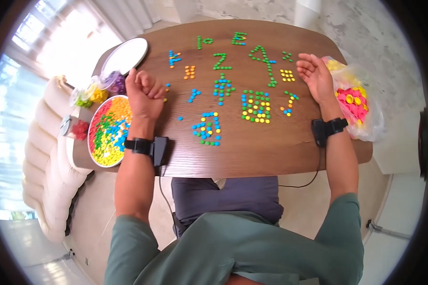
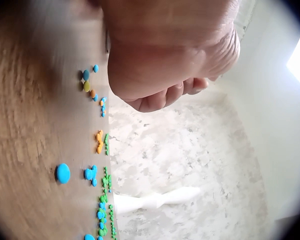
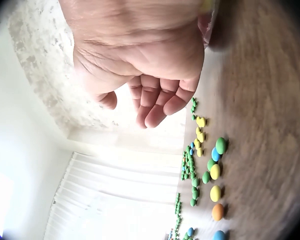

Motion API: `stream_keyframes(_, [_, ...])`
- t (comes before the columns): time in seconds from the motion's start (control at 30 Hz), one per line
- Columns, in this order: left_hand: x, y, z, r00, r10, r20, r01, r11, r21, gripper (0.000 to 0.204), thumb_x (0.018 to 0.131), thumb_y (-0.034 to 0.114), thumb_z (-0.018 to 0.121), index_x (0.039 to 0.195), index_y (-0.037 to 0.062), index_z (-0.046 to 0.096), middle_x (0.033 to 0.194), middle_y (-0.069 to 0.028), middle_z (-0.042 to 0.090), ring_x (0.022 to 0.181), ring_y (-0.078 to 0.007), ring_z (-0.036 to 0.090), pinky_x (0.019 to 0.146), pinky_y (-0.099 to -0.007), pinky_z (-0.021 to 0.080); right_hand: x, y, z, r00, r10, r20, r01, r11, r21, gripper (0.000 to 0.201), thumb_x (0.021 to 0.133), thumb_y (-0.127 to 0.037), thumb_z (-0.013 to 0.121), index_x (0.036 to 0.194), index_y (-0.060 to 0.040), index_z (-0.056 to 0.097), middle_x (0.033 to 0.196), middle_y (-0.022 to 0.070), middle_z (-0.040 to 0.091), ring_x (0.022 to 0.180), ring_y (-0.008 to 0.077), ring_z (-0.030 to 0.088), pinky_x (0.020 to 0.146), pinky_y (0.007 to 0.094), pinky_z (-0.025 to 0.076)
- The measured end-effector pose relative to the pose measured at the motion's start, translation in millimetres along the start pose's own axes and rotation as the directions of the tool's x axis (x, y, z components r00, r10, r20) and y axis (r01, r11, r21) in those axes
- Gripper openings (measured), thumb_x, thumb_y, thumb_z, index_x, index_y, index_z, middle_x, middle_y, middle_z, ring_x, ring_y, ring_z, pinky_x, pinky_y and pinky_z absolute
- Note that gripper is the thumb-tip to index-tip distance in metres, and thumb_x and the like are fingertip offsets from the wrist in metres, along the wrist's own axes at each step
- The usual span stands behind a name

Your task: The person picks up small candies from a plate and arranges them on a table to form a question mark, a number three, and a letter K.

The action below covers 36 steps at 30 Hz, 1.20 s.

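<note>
My left hand is raised at the table's left side, beside the round tray of coloured candies. Its fingers are loosely curled, with nothing visible in them; the left wrist view shows the hand from its heel. Over the table's right side, my right hand has relaxed, slightly bent fingers and holds nothing. Near it lie a yellow candy square and a small green group. Several letter-like and picture-like candy patterns cover the middle, among them a green Z shape and a green-and-yellow block.
An empty white plate lies at the back left. Bags of purple and yellow pieces and a container of red ones stand by the tray. A clear bag of pink and yellow pieces sits at the right edge.
</note>
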<state>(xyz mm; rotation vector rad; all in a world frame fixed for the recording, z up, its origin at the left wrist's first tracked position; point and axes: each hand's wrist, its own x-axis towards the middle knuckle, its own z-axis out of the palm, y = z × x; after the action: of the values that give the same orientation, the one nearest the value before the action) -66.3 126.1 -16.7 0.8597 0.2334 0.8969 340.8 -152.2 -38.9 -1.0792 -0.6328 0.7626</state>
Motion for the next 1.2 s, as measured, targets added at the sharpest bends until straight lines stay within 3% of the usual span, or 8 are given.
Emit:
stream_keyframes(0.23, [-1.7, 8.0, 1.2, 0.994, -0.056, 0.091, 0.07, 0.986, -0.154, 0.056, 0.107, 0.049, 0.052, 0.063, 0.0156, 0.04, 0.056, 0.0065, 0.025, 0.048, -0.0076, 0.025, 0.048, -0.026, 0.023, 0.0, 1.0, 0.3, 0.988, -0.013, -0.156, -0.01, 0.989, -0.147, 0.03, 0.104, -0.03, 0.061, 0.116, -0.0048, 0.072, 0.098, 0.0026, 0.072, 0.088, 0.0098, 0.065, 0.077, 0.0236, 0.05])
stream_keyframes(0.53, [-2.1, 8.6, -1.4, 0.981, -0.083, 0.175, 0.124, 0.963, -0.239, 0.057, 0.108, 0.049, 0.049, 0.063, 0.0153, 0.038, 0.056, 0.0059, 0.026, 0.047, -0.0074, 0.024, 0.046, -0.0262, 0.022, -3.1, -0.4, 4.9, 0.989, -0.048, -0.14, 0.035, 0.995, -0.093, 0.025, 0.103, -0.028, 0.061, 0.109, -0.0064, 0.072, 0.088, -0.0027, 0.065, 0.081, 0.0069, 0.06, 0.071, 0.0217, 0.046])
stream_keyframes(1.0, [-3.3, 8.8, 3.8, 0.998, -0.054, -0.022, 0.048, 0.976, -0.214, 0.056, 0.107, 0.049, 0.049, 0.064, 0.014, 0.041, 0.056, 0.0057, 0.029, 0.05, -0.0076, 0.028, 0.048, -0.025, 0.025, -2.8, 5.1, -1.2, 0.976, -0.108, -0.19, 0.078, 0.985, -0.155, 0.02, 0.103, -0.021, 0.061, 0.106, -0.0041, 0.072, 0.086, -0.0018, 0.064, 0.077, 0.0072, 0.059, 0.07, 0.0223, 0.047])
stream_keyframes(1.2, [-3.1, 7.3, 1.6, 0.999, -0.043, -0.023, 0.037, 0.974, -0.222, 0.049, 0.106, 0.047, 0.053, 0.071, 0.0123, 0.047, 0.057, 0.006, 0.031, 0.051, -0.0069, 0.03, 0.049, -0.0244, 0.026, -0.8, 7.4, -6.9, 0.968, -0.145, -0.204, 0.122, 0.985, -0.121, 0.021, 0.104, -0.02, 0.061, 0.106, -0.0016, 0.07, 0.085, -0.0002, 0.064, 0.076, 0.0081, 0.058, 0.069, 0.0232, 0.047])
